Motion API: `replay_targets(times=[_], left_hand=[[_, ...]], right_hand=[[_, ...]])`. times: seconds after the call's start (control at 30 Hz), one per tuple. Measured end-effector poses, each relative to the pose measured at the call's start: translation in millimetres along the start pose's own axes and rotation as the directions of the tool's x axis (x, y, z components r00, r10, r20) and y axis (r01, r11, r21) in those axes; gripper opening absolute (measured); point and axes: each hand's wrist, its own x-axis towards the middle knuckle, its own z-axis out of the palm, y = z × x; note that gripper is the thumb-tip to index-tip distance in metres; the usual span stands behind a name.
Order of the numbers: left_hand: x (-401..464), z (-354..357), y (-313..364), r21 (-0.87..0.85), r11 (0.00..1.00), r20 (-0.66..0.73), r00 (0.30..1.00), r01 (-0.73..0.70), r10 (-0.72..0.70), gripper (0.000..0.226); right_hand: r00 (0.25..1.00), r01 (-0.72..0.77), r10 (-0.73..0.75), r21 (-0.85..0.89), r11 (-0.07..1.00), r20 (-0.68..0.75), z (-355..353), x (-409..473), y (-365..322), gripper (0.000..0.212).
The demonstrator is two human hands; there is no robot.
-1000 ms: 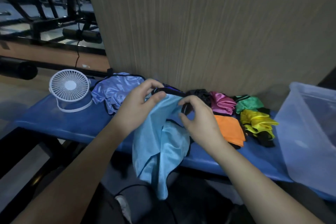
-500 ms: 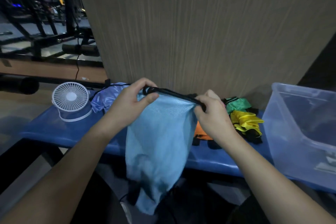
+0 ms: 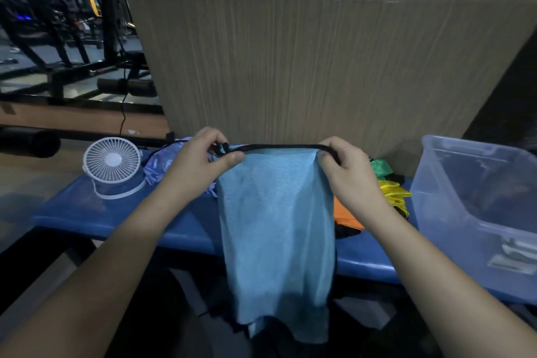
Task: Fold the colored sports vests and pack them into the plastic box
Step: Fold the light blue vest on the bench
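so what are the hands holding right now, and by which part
The light blue vest, by its black-trimmed top edge: the left hand pinches one end, the right hand the other; it hangs between them.

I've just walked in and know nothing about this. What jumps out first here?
A light blue vest hangs in the middle, stretched by its black top edge between the left hand and right hand. Behind it, bright vests lie bunched on the blue bench. A clear plastic box sits at the right, a white fan at the left.

Wood-grain wall (image 3: 319, 52), dim gym frames (image 3: 72, 38)
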Motion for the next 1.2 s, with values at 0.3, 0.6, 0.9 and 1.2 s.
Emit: replay_targets(times=[0.3, 0.6, 0.9, 1.2], left_hand=[[-1, 0, -1, -0.095, 0.991, 0.081, 0.993, 0.093, -0.085, 0.04], [6, -16, -24, 0.088, 0.996, 0.162, 0.986, 0.033, -0.047, 0.017], [4, -7, -41, 0.285, 0.957, 0.199, 0.98, -0.054, -0.004, 0.024], [3, 44, 16, -0.168, 0.984, 0.415, 0.909, 0.055, 0.02, 0.06]], right_hand=[[1.0, 0.013, -0.013, 0.004, 1.0, -0.008, -10, 3, -1, 0.017], [0.999, 0.017, -0.019, -0.052, 0.998, -0.032, -16, 8, 4, 0.018], [0.996, 0.087, -0.083, -0.107, 0.99, 0.042, -8, 11, -4, 0.017], [0.962, 0.207, -0.182, -0.107, 0.972, 0.204, 16, 3, -13, 0.013]])
